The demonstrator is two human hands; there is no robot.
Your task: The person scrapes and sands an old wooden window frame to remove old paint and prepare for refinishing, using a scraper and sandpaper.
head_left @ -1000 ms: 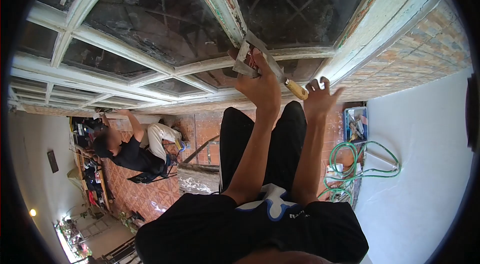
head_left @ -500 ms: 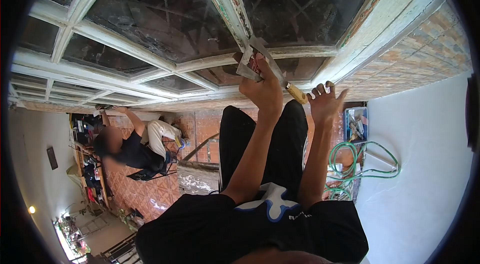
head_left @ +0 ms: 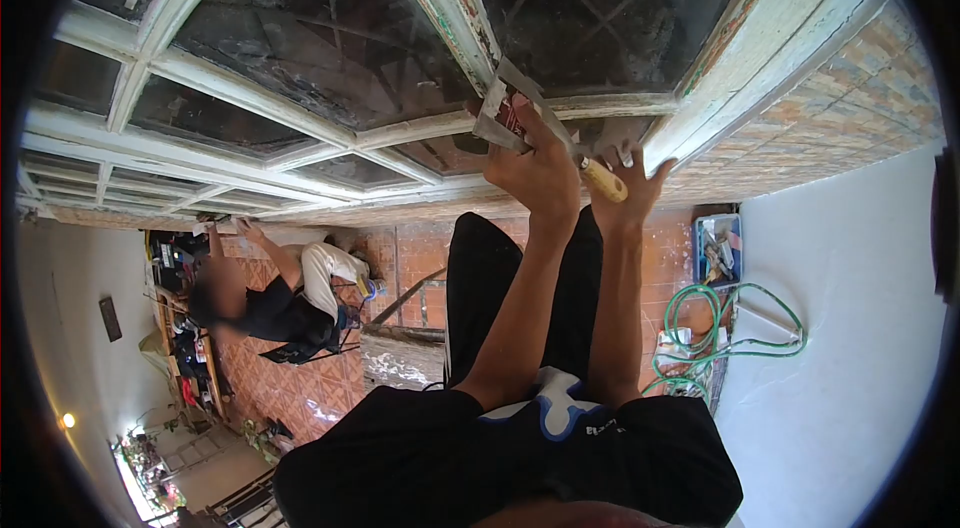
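Observation:
My left hand (head_left: 537,168) grips a putty knife with a pale wooden handle (head_left: 604,179); its grey blade (head_left: 522,78) reaches up to the window's glazing bar. A flat grey piece with a dark-red printed patch (head_left: 492,128) is held in the same hand, against the blade, with a finger pressed on the patch. My right hand (head_left: 622,193) is beside and partly behind the wooden handle, fingers spread and fingertips greyish. Both hands are at the lower part of the white window frame (head_left: 610,105), whose paint is worn and flaking.
Dark glass panes (head_left: 600,18) fill the frame above. To the right stand a blue bin of tools (head_left: 718,248) and a coiled green hose (head_left: 690,318) by a white wall. A seated person (head_left: 265,303) works at the window on the left, near a weathered wooden beam (head_left: 405,353).
My right hand has moved left and up, to the putty knife's handle. The blade and flat piece have tilted slightly in my left hand, which has shifted a little right.

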